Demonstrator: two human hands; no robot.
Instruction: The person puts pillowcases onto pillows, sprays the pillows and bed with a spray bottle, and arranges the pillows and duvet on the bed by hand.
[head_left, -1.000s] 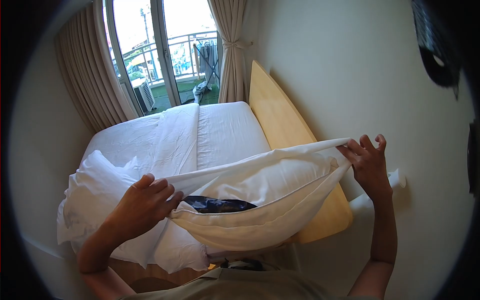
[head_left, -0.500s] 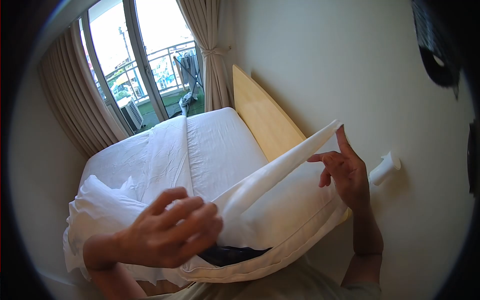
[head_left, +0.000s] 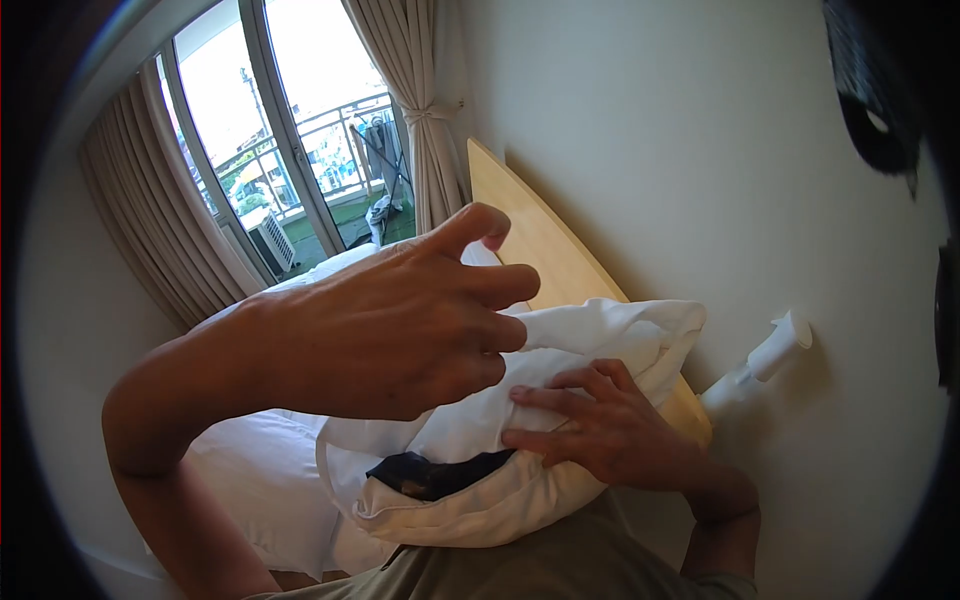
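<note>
The headboard [head_left: 545,240] is showing plain yellowish tan. In front of it, the pillow [head_left: 460,432] is looking plain white (its near edge is turning creamy), and the item [head_left: 435,478] in its opening is showing near-black with faint brownish patches. Beyond the headboard, the curtain [head_left: 402,60] is hanging plain beige; right of it, the wall fixture [head_left: 778,348] is gleaming white.
</note>
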